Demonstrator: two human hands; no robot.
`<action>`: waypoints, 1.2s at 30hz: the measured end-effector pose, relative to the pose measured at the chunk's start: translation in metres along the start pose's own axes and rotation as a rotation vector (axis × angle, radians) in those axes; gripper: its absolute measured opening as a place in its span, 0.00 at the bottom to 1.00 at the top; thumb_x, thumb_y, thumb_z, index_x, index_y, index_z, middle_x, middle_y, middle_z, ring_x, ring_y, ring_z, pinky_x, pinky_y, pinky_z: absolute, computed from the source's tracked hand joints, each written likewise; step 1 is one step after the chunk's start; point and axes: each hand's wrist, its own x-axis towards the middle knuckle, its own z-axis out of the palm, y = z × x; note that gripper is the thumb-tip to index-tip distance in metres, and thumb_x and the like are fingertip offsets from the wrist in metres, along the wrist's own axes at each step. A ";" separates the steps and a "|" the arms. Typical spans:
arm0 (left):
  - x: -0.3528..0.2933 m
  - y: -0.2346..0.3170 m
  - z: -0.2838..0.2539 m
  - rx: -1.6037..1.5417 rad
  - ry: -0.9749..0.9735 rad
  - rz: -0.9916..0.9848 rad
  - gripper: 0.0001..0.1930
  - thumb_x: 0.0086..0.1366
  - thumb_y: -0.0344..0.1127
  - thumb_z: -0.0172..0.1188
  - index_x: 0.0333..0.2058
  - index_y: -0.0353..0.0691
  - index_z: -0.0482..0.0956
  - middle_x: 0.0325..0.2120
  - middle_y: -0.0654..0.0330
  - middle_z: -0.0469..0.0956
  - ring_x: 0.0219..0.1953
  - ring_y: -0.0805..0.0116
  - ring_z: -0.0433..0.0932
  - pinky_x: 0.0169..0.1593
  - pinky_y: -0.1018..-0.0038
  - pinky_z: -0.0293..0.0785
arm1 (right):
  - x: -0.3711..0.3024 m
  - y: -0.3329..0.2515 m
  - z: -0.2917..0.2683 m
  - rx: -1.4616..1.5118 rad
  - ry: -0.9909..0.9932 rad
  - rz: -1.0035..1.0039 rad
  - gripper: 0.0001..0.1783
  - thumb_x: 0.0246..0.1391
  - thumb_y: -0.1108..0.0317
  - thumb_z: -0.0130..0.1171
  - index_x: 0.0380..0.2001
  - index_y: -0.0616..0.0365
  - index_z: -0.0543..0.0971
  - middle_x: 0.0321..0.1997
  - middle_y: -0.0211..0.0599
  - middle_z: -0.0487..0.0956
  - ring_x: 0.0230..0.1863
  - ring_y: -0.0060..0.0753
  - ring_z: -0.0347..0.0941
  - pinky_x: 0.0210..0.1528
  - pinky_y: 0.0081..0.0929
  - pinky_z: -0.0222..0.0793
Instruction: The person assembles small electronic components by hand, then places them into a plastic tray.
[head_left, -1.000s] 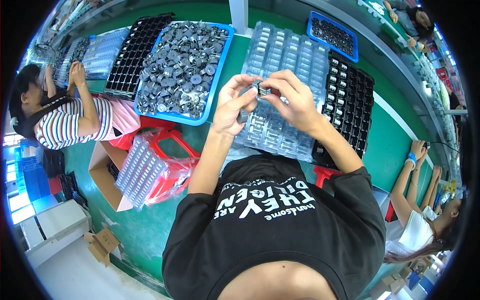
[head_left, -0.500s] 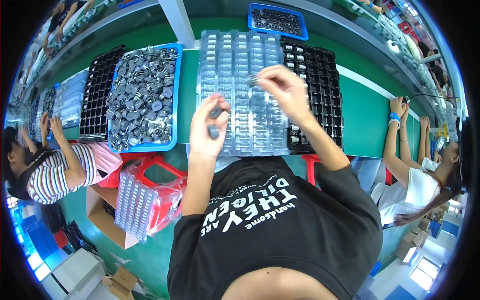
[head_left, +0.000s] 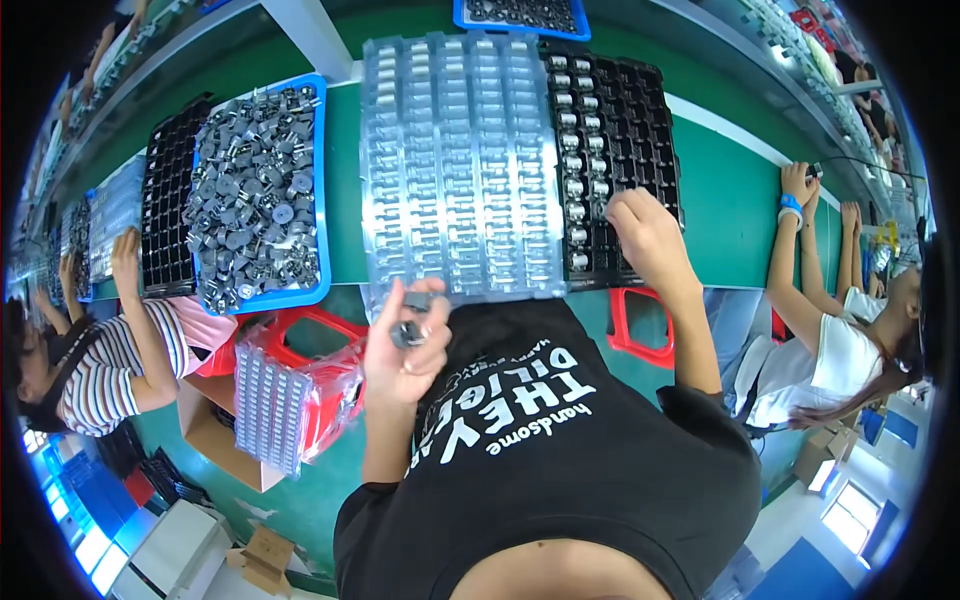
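Note:
My left hand (head_left: 398, 350) is closed around a few small grey round parts (head_left: 407, 334) with dark faces, just off the near edge of the clear plastic tray (head_left: 460, 294). That tray holds rows of small shiny pieces. Over the black compartment tray (head_left: 650, 130) on the right, my right hand (head_left: 648, 232) pinches its fingertips together against the compartments. Whatever is between those fingers is hidden. Silvery metal cylinders (head_left: 573, 160) fill much of the black tray's left columns. A blue bin (head_left: 322, 190) left of the clear tray is heaped with grey round parts with metal prongs.
Another black tray (head_left: 165, 200) lies left of the bin. At the far edge stands a second blue bin (head_left: 522, 30). Red stools (head_left: 640, 330) stand below the table's near edge. Seated co-workers flank me: one in a striped shirt (head_left: 105, 350), one in white (head_left: 835, 355).
My right hand has moved from above the clear tray to the black tray at right. My left hand has drawn down toward me, still holding grey parts. The view has shifted slightly.

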 end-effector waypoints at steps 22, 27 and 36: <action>0.029 0.005 0.008 0.383 -0.010 0.105 0.28 0.76 0.55 0.33 0.40 0.33 0.72 0.15 0.66 0.60 0.16 0.78 0.58 0.19 0.81 0.52 | 0.192 0.033 0.040 0.316 0.037 -0.358 0.07 0.55 0.70 0.58 0.37 0.58 0.80 0.34 0.42 0.75 0.36 0.48 0.74 0.40 0.36 0.70; 0.034 0.005 0.007 0.409 -0.071 0.179 0.26 0.76 0.53 0.35 0.46 0.35 0.71 0.16 0.65 0.60 0.17 0.77 0.56 0.21 0.81 0.53 | 0.240 0.029 0.071 0.267 -0.108 -0.402 0.11 0.54 0.67 0.61 0.42 0.50 0.79 0.39 0.39 0.74 0.41 0.48 0.74 0.42 0.39 0.70; 0.030 0.022 0.012 0.345 -0.080 0.227 0.33 0.76 0.55 0.31 0.55 0.24 0.65 0.22 0.64 0.66 0.20 0.79 0.58 0.22 0.82 0.54 | 0.258 0.037 0.068 0.208 -0.236 -0.446 0.11 0.54 0.70 0.61 0.41 0.57 0.77 0.40 0.41 0.73 0.40 0.48 0.75 0.42 0.37 0.71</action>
